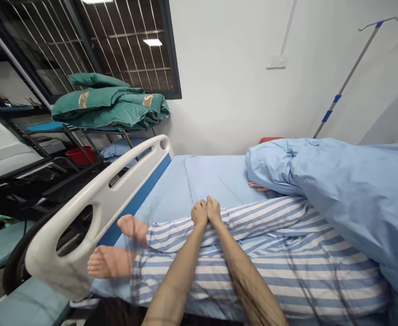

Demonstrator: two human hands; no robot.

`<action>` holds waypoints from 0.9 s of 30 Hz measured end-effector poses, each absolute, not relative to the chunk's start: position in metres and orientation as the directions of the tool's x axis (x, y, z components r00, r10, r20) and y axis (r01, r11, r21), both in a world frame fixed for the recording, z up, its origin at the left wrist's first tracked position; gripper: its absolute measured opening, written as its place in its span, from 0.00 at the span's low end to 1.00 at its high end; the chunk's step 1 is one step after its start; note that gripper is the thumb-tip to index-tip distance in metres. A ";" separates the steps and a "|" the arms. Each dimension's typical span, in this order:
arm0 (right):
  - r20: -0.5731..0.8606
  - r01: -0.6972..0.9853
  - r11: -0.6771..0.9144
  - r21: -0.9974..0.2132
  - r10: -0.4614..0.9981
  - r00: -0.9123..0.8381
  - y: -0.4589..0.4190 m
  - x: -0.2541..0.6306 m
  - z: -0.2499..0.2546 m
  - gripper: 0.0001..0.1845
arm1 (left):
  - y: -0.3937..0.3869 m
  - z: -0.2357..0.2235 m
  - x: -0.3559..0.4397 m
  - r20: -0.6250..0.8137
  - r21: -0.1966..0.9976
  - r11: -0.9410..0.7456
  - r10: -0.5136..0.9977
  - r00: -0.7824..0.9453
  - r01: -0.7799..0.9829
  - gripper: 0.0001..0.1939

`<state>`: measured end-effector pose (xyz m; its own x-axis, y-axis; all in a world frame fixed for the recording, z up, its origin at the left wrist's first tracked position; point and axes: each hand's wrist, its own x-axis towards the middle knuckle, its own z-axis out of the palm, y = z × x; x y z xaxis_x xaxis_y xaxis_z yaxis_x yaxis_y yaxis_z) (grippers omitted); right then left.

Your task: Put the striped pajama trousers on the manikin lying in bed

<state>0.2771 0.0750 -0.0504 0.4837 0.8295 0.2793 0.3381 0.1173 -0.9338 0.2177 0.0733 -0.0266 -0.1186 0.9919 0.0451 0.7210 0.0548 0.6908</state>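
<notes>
A figure in blue-and-white striped trousers lies on a hospital bed with a light blue sheet. Its bare feet point toward the white footboard. My left hand and my right hand are side by side on the far striped leg near the knee, fingers curled down over the fabric. Both forearms reach across the near leg. A light blue quilt covers the upper body, and a hand of the lying figure shows under its edge.
Folded green blankets sit on a metal rack at the left, beside a barred window. An IV pole leans by the white wall at the right. A wheelchair wheel and teal cushions stand by the footboard.
</notes>
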 end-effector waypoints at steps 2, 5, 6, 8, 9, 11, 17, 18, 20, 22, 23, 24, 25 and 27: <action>0.260 0.339 0.101 -0.935 0.846 0.465 0.075 0.277 -0.051 0.23 | 0.071 -0.026 0.218 0.041 0.677 0.045 0.994 -0.099 0.734 0.19; 0.224 0.350 0.063 -0.935 0.869 0.442 0.076 0.281 -0.044 0.22 | 0.069 -0.022 0.217 0.034 0.667 0.051 0.995 -0.099 0.743 0.20; 0.214 0.358 0.047 -0.933 0.871 0.442 0.076 0.285 -0.038 0.22 | 0.069 -0.021 0.218 0.034 0.668 0.052 0.994 -0.100 0.743 0.20; 0.217 0.377 0.033 -0.925 0.862 0.458 0.079 0.294 -0.019 0.23 | 0.068 -0.020 0.218 0.036 0.670 0.051 0.994 -0.101 0.740 0.21; 0.232 0.388 0.040 -0.921 0.857 0.461 0.081 0.299 -0.006 0.24 | 0.067 -0.020 0.219 0.036 0.672 0.050 0.994 -0.100 0.739 0.21; 0.278 0.404 0.086 -0.911 0.850 0.448 0.084 0.309 0.018 0.25 | 0.067 -0.020 0.219 0.032 0.676 0.051 0.995 -0.098 0.735 0.22; 0.278 0.406 0.096 -0.909 0.865 0.418 0.072 0.325 0.018 0.25 | 0.068 -0.023 0.218 0.039 0.702 0.037 0.995 -0.090 0.711 0.21; 0.278 0.436 0.082 -0.896 0.870 0.407 0.067 0.325 0.005 0.24 | 0.068 -0.025 0.218 0.045 0.707 0.030 0.995 -0.088 0.707 0.21; 0.303 0.509 0.072 -0.858 0.871 0.387 0.057 0.323 -0.022 0.23 | 0.068 -0.028 0.218 0.058 0.709 0.017 0.995 -0.082 0.705 0.21; 0.339 0.558 0.076 -0.826 0.859 0.384 0.051 0.320 -0.042 0.22 | 0.068 -0.030 0.217 0.065 0.707 0.007 0.995 -0.075 0.707 0.20; 0.349 0.567 0.079 -0.820 0.854 0.386 0.049 0.319 -0.047 0.22 | 0.068 -0.029 0.217 0.069 0.707 0.000 0.995 -0.069 0.707 0.20; 0.351 0.562 0.083 -0.823 0.852 0.388 0.048 0.319 -0.049 0.21 | 0.069 -0.028 0.218 0.073 0.708 -0.007 0.995 -0.063 0.706 0.20; 0.344 0.546 0.087 -0.833 0.855 0.388 0.048 0.319 -0.050 0.21 | 0.070 -0.025 0.219 0.075 0.711 -0.014 0.996 -0.057 0.703 0.19; 0.322 0.501 0.095 -0.860 0.862 0.391 0.049 0.320 -0.046 0.21 | 0.073 -0.017 0.225 0.083 0.722 -0.031 0.996 -0.042 0.691 0.19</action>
<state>0.3196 0.0491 -0.0464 0.3908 0.8621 0.3225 0.5009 0.0947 -0.8603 0.2247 0.0733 -0.0168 -0.0418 0.9957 0.0830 0.6908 -0.0312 0.7224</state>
